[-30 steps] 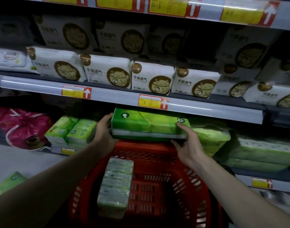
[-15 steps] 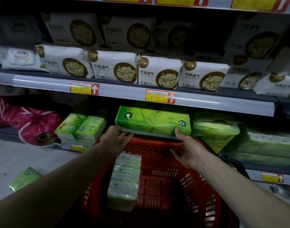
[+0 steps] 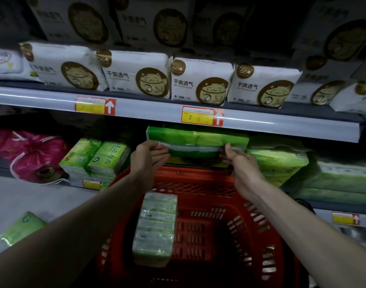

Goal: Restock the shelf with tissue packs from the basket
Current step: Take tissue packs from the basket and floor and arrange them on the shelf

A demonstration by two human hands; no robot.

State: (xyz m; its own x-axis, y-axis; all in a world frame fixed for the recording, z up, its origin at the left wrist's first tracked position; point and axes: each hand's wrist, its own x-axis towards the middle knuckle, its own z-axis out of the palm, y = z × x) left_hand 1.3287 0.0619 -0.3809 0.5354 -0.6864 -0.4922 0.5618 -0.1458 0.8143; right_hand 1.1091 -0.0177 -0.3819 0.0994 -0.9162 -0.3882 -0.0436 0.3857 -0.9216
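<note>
A large green tissue pack [image 3: 196,139] lies flat in the lower shelf bay, just under the grey shelf rail [image 3: 281,125]. My left hand [image 3: 148,157] grips its near left edge, thumb on top and fingers beneath. At the near right edge my right hand [image 3: 238,161] holds it the same way. Below my forearms stands the red basket [image 3: 198,177], with one long pale green tissue pack [image 3: 157,225] upright inside it.
More green tissue packs stand on the lower shelf to the left [image 3: 95,159] and right [image 3: 277,161]. White cat-print packs [image 3: 198,80] fill the shelf above. A pink bag [image 3: 32,154] sits far left. A small green pack [image 3: 22,227] lies on the floor.
The green pack has gone up from over the basket and further back into the lower shelf bay. Both hands have followed it to its near edge.
</note>
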